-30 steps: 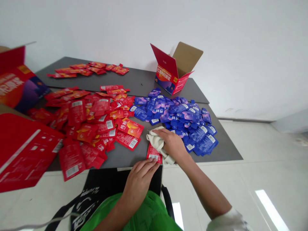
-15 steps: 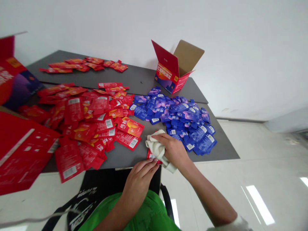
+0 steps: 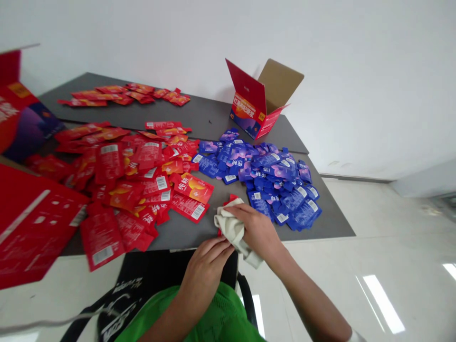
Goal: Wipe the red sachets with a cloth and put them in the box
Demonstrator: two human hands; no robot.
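Note:
A pale, crumpled cloth [image 3: 231, 227] is bunched in my right hand [image 3: 259, 232], its fingers closed around it. Under the cloth lies a red pouch [image 3: 232, 197]; its top end shows beyond the cloth and the rest is mostly covered. My left hand [image 3: 206, 270] is at the table's front edge, its fingers together and their tips holding the near end of this pouch, right beside the cloth. The left thumb is hidden. Left of my hands spreads a heap of red pouches [image 3: 146, 156], and to the right a heap of blue pouches [image 3: 281, 173].
An open red carton [image 3: 249, 107] stands at the back of the grey table [image 3: 338, 223]. More red cartons [image 3: 32, 223] fill the left side. A row of red pouches [image 3: 107, 95] lies along the back. A black chair [image 3: 156, 266] and a cable are below the front edge.
My right hand has slid the cloth slightly toward me over the pouch, baring its top end and covering its lower part. My left hand has barely moved.

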